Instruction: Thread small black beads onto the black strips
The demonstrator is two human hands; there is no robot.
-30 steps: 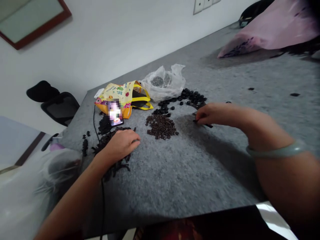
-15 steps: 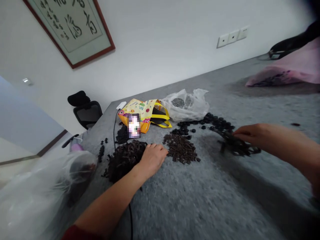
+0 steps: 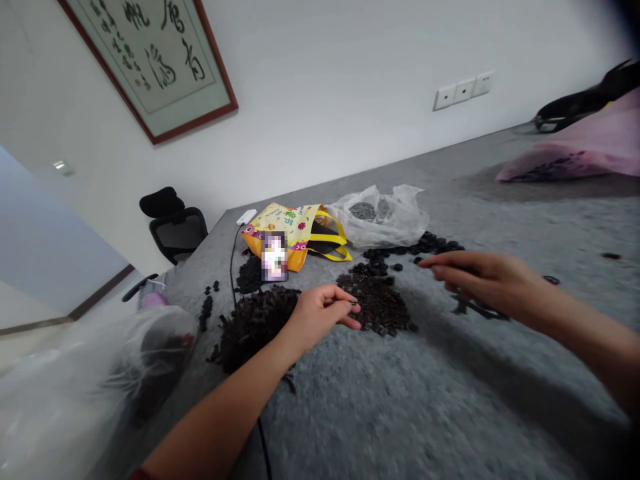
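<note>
My left hand [image 3: 325,311] is closed in a pinch on a small dark piece [image 3: 353,303], whose kind I cannot make out. It is over the near-left edge of a spread pile of small dark brown pieces [image 3: 383,310]. A heap of dark strips [image 3: 255,323] lies to its left, partly behind my wrist. My right hand [image 3: 483,279] has its fingers stretched leftward, the tips close to black round pieces [image 3: 383,257]; whether they touch one is unclear. Under that hand, dark strap-like pieces [image 3: 480,309] are partly hidden.
A yellow patterned bag [image 3: 285,220] and a white plastic bag [image 3: 395,220] lie behind the piles. A large clear bag [image 3: 100,367] is at left, a pink bag [image 3: 580,147] at far right. A black cable [image 3: 264,447] crosses the grey table [image 3: 380,413].
My right hand has moved left from the strap-like pieces, which now lie on the table, toward the round ones. My left hand has turned and lifted slightly, showing the small piece in its fingertips.
</note>
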